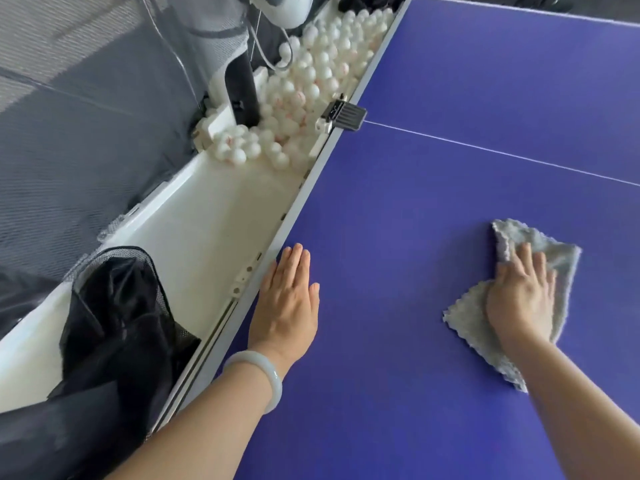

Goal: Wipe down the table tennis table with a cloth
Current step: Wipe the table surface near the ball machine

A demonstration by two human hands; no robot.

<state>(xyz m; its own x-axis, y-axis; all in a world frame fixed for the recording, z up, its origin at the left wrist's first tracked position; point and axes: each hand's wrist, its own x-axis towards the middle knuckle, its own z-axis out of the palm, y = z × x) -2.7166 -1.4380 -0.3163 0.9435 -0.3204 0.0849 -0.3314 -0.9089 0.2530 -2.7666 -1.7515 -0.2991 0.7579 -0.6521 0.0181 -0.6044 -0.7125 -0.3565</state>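
The blue table tennis table [433, 209] fills the right and lower part of the view, crossed by a thin white line. A grey cloth [561, 258] lies flat on it at the right. My right hand [519, 292] presses on the cloth with straight fingers spread over it. My left hand [287, 299] rests flat on the table's surface beside its pale left edge, fingers straight and together, holding nothing. A pale bangle sits on that wrist.
A white trough [207, 230] runs along the table's left edge, holding several white balls [311, 81] at its far end. A black clamp [346, 114] grips the edge. Black mesh netting [114, 323] hangs over the trough's near end. A ball machine's post [242, 84] stands among the balls.
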